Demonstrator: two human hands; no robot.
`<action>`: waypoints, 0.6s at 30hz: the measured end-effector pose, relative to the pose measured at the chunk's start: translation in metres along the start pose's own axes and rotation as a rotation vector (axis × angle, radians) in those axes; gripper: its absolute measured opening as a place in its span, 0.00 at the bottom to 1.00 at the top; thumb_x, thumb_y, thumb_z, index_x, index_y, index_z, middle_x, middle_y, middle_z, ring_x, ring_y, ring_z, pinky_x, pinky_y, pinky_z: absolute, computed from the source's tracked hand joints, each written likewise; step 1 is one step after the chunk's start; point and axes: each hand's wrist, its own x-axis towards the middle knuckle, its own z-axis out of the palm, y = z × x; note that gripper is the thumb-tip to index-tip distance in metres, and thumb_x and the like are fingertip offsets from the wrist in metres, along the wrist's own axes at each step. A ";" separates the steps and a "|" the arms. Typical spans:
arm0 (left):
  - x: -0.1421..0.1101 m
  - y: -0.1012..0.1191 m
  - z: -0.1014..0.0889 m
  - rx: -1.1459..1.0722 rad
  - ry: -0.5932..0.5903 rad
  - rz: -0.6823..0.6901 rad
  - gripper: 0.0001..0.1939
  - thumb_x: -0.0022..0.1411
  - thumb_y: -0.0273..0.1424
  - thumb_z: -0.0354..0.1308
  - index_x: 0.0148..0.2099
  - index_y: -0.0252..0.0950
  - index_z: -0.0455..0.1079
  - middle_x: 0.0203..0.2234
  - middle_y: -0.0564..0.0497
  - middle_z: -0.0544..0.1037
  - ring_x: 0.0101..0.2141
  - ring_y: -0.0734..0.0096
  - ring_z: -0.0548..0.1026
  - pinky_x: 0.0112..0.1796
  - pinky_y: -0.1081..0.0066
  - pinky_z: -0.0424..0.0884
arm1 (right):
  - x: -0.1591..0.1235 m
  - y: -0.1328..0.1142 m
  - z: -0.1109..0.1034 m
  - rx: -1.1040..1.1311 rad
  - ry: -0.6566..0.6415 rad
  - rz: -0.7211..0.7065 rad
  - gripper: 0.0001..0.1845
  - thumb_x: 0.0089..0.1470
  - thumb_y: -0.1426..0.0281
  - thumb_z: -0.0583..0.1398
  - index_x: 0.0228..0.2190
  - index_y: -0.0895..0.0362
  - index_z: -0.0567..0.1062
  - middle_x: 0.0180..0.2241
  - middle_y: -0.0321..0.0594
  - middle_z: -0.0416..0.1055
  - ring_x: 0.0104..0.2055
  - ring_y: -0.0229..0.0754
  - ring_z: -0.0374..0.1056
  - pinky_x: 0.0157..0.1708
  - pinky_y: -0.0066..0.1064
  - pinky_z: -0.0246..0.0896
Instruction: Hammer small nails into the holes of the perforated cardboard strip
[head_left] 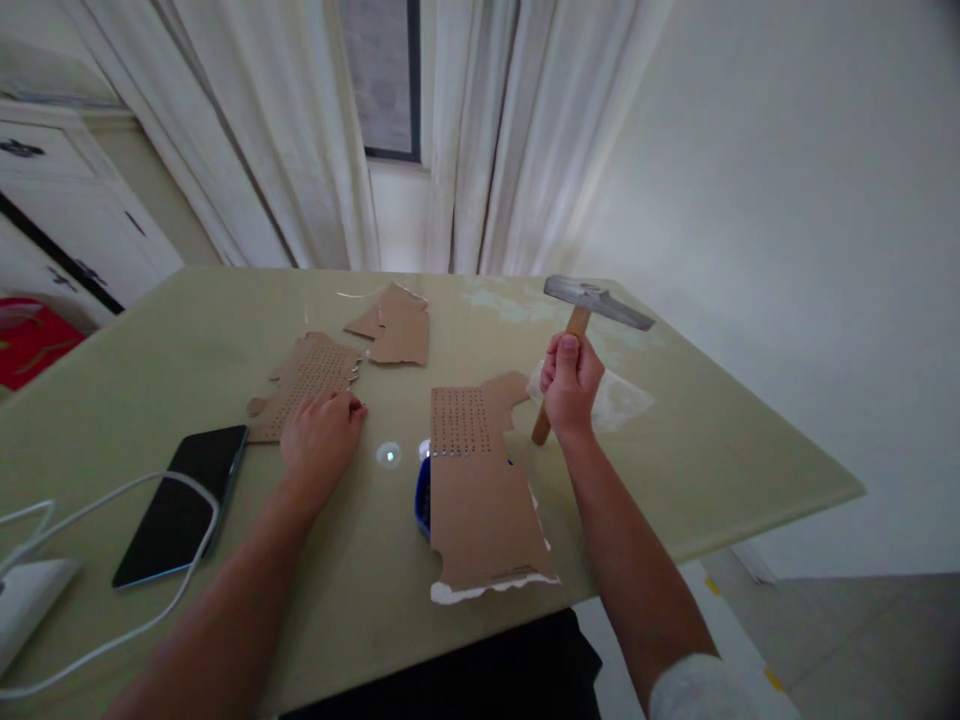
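My right hand (pixel 572 385) is wrapped round the wooden handle of a hammer (pixel 579 322), held up above the table with its grey metal head on top. My left hand (pixel 321 432) rests at the near right edge of a perforated cardboard piece (pixel 313 372), its fingers curled together. Whatever is between those fingertips is too small to make out. Small shiny metal bits line that cardboard's right edge. Between my arms lies a larger cardboard piece (pixel 484 510) with rows of holes at its far end and a torn white edge, partly covering a blue container (pixel 423 500).
Torn cardboard scraps (pixel 401 330) lie farther back on the pale green table (pixel 637 480). A clear plastic bag (pixel 619 398) is behind my right hand. On the left are a phone (pixel 184 505), a white cable (pixel 214 500) and a white power strip (pixel 30 605).
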 end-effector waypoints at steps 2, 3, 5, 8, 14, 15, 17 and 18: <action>0.001 0.000 0.004 -0.035 -0.020 -0.015 0.18 0.75 0.38 0.51 0.45 0.37 0.81 0.44 0.33 0.84 0.46 0.36 0.81 0.46 0.46 0.75 | -0.003 -0.003 -0.003 0.064 -0.004 0.017 0.32 0.65 0.36 0.62 0.32 0.50 0.67 0.19 0.22 0.51 0.17 0.33 0.45 0.16 0.24 0.42; 0.001 0.000 0.007 -0.048 -0.028 -0.003 0.17 0.75 0.38 0.51 0.44 0.38 0.81 0.44 0.33 0.84 0.46 0.37 0.81 0.46 0.46 0.75 | -0.003 -0.005 -0.005 0.091 0.004 0.023 0.32 0.65 0.35 0.62 0.32 0.50 0.67 0.19 0.22 0.51 0.17 0.33 0.44 0.15 0.24 0.41; 0.001 0.002 0.012 -0.053 -0.040 0.071 0.17 0.74 0.37 0.50 0.43 0.38 0.79 0.43 0.34 0.84 0.47 0.37 0.80 0.49 0.46 0.75 | -0.003 -0.006 -0.010 0.125 0.039 0.021 0.33 0.64 0.34 0.63 0.32 0.50 0.66 0.19 0.22 0.50 0.16 0.32 0.43 0.14 0.24 0.41; 0.000 0.006 0.018 -0.080 -0.037 0.172 0.15 0.71 0.37 0.49 0.41 0.38 0.76 0.41 0.33 0.82 0.48 0.37 0.79 0.54 0.44 0.73 | -0.002 -0.006 -0.017 0.151 0.105 0.002 0.33 0.65 0.35 0.62 0.31 0.50 0.65 0.19 0.22 0.51 0.16 0.32 0.44 0.13 0.23 0.43; 0.002 0.023 -0.003 -0.653 0.065 -0.024 0.17 0.68 0.44 0.57 0.48 0.37 0.75 0.38 0.44 0.84 0.39 0.57 0.81 0.45 0.57 0.79 | -0.002 -0.005 -0.022 0.135 0.189 0.007 0.32 0.67 0.35 0.60 0.32 0.49 0.64 0.19 0.22 0.51 0.16 0.32 0.44 0.13 0.24 0.43; 0.000 0.031 -0.009 -0.767 0.089 -0.038 0.19 0.68 0.45 0.59 0.50 0.37 0.76 0.39 0.46 0.84 0.38 0.60 0.81 0.44 0.60 0.79 | -0.002 -0.005 -0.022 0.122 0.182 0.012 0.32 0.67 0.35 0.59 0.32 0.49 0.63 0.19 0.22 0.50 0.16 0.32 0.44 0.13 0.24 0.43; -0.002 0.049 -0.024 -0.913 0.093 -0.003 0.19 0.65 0.46 0.65 0.50 0.38 0.78 0.38 0.47 0.85 0.37 0.63 0.81 0.43 0.63 0.80 | -0.003 -0.006 -0.021 0.107 0.158 0.018 0.32 0.68 0.35 0.58 0.32 0.49 0.63 0.19 0.22 0.50 0.16 0.33 0.44 0.13 0.24 0.43; -0.004 0.059 -0.031 -0.959 0.058 0.056 0.17 0.64 0.46 0.68 0.46 0.38 0.79 0.37 0.47 0.85 0.38 0.63 0.82 0.43 0.64 0.80 | -0.004 -0.006 -0.020 0.107 0.147 0.016 0.32 0.68 0.35 0.58 0.32 0.49 0.63 0.19 0.22 0.50 0.16 0.33 0.44 0.14 0.24 0.42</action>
